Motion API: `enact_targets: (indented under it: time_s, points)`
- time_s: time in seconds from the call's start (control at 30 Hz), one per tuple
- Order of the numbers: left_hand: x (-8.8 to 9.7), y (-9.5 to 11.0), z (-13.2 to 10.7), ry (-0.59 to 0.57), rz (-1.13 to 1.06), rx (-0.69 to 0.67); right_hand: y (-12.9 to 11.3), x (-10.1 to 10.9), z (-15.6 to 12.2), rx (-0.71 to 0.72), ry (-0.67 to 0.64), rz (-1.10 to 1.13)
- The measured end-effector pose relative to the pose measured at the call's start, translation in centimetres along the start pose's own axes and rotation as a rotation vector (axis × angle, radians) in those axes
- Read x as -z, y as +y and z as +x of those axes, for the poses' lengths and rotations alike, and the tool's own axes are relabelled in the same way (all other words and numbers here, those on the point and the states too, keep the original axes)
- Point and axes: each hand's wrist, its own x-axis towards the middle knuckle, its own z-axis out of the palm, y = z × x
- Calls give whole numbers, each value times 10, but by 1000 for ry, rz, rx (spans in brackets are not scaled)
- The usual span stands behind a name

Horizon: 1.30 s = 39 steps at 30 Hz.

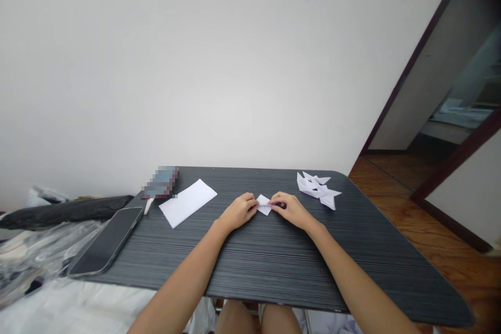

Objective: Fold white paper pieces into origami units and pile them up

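Between my two hands a small folded piece of white paper (264, 205) lies on the dark table, its outline roughly a diamond with a crease across the middle. My left hand (241, 210) pinches its left corner with thumb and fingers. At the opposite corner, my right hand (290, 207) grips the paper in the same way, fingers curled. Folded white paper shapes (318, 188) with pointed tips rest to the right of my right hand. A flat white paper sheet (188, 202) lies to the left of my left hand.
A black phone (106, 242) lies at the table's (274, 266) left edge. Behind it are a blurred-out box-like item (160, 181) and a thin white object (148, 205). Plastic-wrapped things (43, 250) and a long black bundle (66, 211) lie left of the table. A wall stands behind.
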Motion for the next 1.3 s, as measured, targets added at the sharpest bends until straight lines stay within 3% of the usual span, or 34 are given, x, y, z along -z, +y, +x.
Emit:
enact_targets:
  time_s: [0.17, 0.53, 0.9, 1.1, 1.3]
  points:
    - [0, 0, 0, 47, -15, 56, -1, -3, 2, -57, 76, -46]
    - [-10, -6, 5, 130, 7, 234, -6, -7, 11, -143, 36, -196]
    - [-12, -4, 16, 11, 180, 383, -4, -7, 23, -308, -54, -317]
    - [-11, 8, 16, -17, 294, 417, -7, -12, 15, -211, -46, -410]
    - [-17, 9, 12, 45, 300, 412, -12, -17, 7, -174, 27, -456]
